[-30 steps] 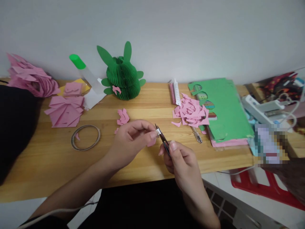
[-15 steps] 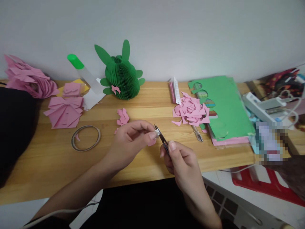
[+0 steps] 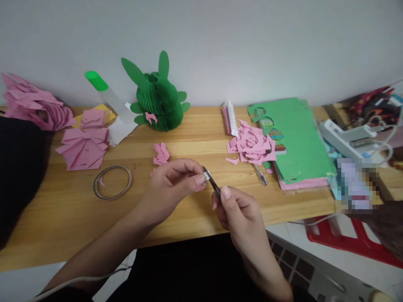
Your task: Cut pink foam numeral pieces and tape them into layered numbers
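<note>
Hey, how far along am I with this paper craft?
The green honeycomb-paper figure has ears and a pink cutout on it. Your left hand pinches a white strip; your right hand holds black tweezers. Other pink pieces lie loose on the table, so it looks unfinished.

green honeycomb paper figure [image 3: 160, 102], pink paper scraps [image 3: 252, 142], yellow-brown wood-grained table [image 3: 185, 226], bright-green cap [image 3: 96, 80], red stool [image 3: 352, 243]
</note>
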`<state>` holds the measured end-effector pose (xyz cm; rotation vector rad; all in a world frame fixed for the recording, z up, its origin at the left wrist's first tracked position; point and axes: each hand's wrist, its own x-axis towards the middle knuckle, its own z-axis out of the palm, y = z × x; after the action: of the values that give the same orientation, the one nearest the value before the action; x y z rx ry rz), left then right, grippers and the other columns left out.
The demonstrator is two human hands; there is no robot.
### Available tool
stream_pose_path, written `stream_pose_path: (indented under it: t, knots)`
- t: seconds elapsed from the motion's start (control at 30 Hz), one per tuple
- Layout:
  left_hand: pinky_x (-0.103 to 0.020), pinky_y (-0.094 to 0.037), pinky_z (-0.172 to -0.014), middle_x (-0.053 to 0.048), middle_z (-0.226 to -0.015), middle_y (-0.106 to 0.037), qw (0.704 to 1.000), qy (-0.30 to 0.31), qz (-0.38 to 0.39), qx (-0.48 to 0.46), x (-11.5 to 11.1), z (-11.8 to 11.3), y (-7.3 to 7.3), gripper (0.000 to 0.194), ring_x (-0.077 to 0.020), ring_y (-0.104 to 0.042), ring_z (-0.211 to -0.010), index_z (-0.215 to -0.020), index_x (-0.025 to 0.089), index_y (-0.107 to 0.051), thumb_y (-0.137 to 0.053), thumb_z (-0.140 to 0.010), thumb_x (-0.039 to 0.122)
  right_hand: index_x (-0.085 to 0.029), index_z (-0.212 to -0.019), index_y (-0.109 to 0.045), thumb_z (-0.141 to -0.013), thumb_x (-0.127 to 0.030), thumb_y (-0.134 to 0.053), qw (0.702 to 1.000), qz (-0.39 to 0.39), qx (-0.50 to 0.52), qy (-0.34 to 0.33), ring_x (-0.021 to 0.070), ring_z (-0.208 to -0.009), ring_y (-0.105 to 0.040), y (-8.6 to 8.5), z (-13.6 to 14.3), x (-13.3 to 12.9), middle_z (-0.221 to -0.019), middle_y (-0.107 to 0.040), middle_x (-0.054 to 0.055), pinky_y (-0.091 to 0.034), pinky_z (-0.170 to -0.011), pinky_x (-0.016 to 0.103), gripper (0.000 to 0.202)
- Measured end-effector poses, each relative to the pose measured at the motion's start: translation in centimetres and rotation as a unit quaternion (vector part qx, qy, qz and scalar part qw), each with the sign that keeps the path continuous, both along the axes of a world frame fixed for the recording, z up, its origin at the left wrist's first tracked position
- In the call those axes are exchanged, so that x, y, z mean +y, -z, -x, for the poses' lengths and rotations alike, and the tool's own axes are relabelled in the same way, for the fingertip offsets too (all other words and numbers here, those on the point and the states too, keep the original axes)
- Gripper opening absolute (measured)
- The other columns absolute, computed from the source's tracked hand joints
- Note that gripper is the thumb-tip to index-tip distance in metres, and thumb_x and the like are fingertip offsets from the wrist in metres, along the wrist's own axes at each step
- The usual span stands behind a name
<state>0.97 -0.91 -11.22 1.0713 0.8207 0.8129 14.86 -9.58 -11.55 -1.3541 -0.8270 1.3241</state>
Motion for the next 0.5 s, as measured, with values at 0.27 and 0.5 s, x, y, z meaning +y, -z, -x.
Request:
stream_pose_path:
  t: [0.27,0.5]
  knots:
    - [-0.023,-0.052,-0.067,0.0,-0.071,-0.065,0.999,0.012,0.03,-0.019,0.05,0.16,0.0,0.015,-0.0126,-0.059,-0.069,-0.068,0.019,-0.068,-0.079,-0.072,0.027,-0.018,-0.064,-0.056,-0.092,-0.06,-0.054,1.0,-0.011,-0.019,0.007,0.0063,-0.042,-0.02,-0.1,0.12,-0.13,-0.049,-0.028,-0.008,-0.017,-0.039,0.024,0.05]
    - [-0.023,-0.051,-0.066,-0.001,-0.07,-0.065,0.998,0.044,0.028,-0.019,0.42,0.33,-0.1,0.016,-0.0124,-0.059,-0.068,-0.068,0.019,-0.069,-0.079,-0.075,0.03,-0.019,-0.064,-0.056,-0.093,-0.059,-0.053,0.999,-0.006,-0.037,0.004,0.0073,-0.043,-0.022,-0.06,0.11,-0.24,-0.049,-0.03,-0.007,-0.018,-0.041,0.025,0.049]
